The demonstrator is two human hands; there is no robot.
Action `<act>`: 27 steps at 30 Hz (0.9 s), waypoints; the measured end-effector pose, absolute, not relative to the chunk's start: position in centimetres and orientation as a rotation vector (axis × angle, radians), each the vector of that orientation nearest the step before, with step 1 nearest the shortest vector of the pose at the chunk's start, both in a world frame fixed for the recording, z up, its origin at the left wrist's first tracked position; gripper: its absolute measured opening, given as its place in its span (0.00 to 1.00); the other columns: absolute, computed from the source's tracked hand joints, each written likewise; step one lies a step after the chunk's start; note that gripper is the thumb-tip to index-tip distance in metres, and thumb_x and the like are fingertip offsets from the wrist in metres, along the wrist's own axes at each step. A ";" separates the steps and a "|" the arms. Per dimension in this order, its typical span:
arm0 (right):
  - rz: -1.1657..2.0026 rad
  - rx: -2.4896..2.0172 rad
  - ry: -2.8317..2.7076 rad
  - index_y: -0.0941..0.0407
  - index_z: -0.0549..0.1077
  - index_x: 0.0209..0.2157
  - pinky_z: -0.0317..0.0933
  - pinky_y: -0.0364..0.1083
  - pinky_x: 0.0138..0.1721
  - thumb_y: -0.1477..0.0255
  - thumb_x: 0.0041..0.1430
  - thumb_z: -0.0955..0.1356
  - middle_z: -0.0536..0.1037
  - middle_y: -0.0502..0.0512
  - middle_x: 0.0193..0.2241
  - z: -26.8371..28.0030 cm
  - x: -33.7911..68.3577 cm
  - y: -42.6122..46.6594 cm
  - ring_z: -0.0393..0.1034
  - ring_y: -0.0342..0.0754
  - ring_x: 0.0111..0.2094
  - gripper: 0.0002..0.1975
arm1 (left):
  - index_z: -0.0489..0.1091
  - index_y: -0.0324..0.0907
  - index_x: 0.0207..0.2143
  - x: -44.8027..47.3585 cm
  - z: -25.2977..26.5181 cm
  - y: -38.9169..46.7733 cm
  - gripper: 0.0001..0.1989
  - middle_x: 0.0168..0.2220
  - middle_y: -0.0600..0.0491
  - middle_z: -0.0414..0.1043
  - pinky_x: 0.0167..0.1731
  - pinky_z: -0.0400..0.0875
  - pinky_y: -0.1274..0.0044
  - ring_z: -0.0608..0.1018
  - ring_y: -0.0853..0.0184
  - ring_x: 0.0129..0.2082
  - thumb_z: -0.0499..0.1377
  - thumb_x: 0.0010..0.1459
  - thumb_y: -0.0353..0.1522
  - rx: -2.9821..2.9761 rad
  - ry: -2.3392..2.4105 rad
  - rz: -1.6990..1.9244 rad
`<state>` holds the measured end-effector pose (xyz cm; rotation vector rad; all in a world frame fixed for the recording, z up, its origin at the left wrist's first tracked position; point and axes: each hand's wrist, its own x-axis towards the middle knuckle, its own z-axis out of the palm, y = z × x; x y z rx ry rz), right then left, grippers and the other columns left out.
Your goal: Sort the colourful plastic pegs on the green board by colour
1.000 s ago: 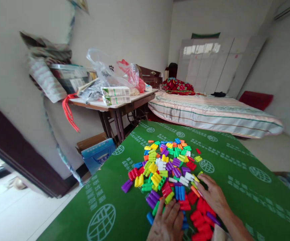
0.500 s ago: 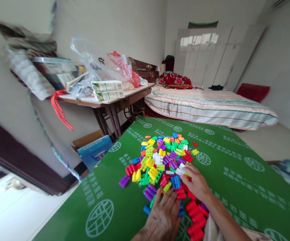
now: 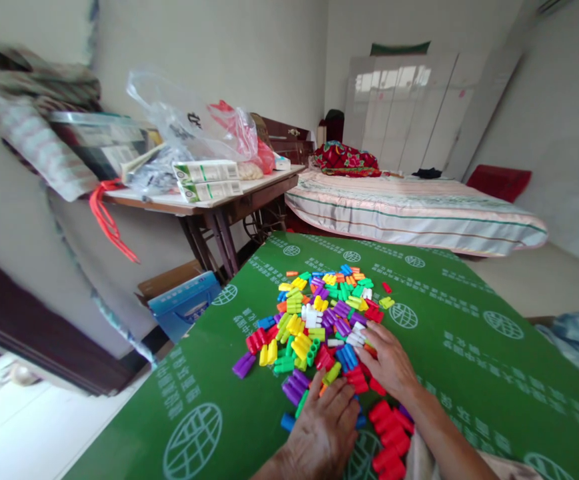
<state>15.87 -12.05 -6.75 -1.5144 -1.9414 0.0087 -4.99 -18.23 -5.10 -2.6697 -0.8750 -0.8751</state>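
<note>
Both hands are working at the near edge of a heap of small plastic building blocks [image 3: 319, 327] that is spreading over a green printed table cover [image 3: 469, 347].

Left hand [image 3: 325, 427] is lying palm down, fingers [image 3: 342, 393] loosely spread and pointing into the heap, tips resting on or just beside a lime block [image 3: 333, 373] and a purple block cluster [image 3: 294, 387]. A blue block [image 3: 287, 421] is lying just left of the hand. Whether anything is being gripped under the palm cannot be told.

Right hand [image 3: 388, 363] is lying palm down beside it, fingers close together and reaching left; the fingertips are touching white blocks [image 3: 356, 338] and a blue pair [image 3: 348, 357]. No clear pinch is showing. Red blocks [image 3: 389, 433] are gathering in a loose group between the two forearms, nearest the camera.

Farther along the heap, yellow blocks [image 3: 300, 347], a red pair [image 3: 255, 340] and a lone purple block [image 3: 243, 365] are sitting at the left fringe.

Beyond the cover: a wooden side table [image 3: 229, 203] is carrying plastic bags [image 3: 194, 133] and two white-green cartons [image 3: 204, 180]; a bed with a striped sheet [image 3: 409, 213] is standing behind.
</note>
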 end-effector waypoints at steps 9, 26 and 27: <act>0.062 -1.579 -1.832 0.57 0.75 0.46 0.61 0.52 0.55 0.60 0.59 0.63 0.73 0.63 0.50 -7.7 16.9 -12.8 0.67 0.53 0.52 0.20 | 0.70 0.43 0.41 -5.4 -4.0 -18.1 0.10 0.43 0.54 0.76 0.64 0.48 0.65 0.72 0.69 0.51 0.56 0.56 0.33 -2.710 -0.808 -0.909; 0.169 -1.593 -1.729 0.57 0.74 0.48 0.61 0.53 0.55 0.61 0.58 0.64 0.72 0.61 0.52 -8.6 16.6 -13.0 0.67 0.54 0.53 0.21 | 0.70 0.42 0.39 -6.7 -5.0 -16.7 0.11 0.43 0.49 0.76 0.63 0.51 0.64 0.73 0.65 0.51 0.52 0.55 0.32 -2.568 -0.640 -1.090; 0.169 -1.590 -1.723 0.56 0.74 0.48 0.61 0.53 0.55 0.61 0.57 0.65 0.72 0.61 0.52 -8.7 16.6 -12.9 0.67 0.54 0.52 0.20 | 0.70 0.42 0.38 -6.6 -5.7 -16.4 0.11 0.43 0.49 0.76 0.63 0.50 0.64 0.72 0.64 0.52 0.51 0.55 0.32 -2.531 -0.628 -1.157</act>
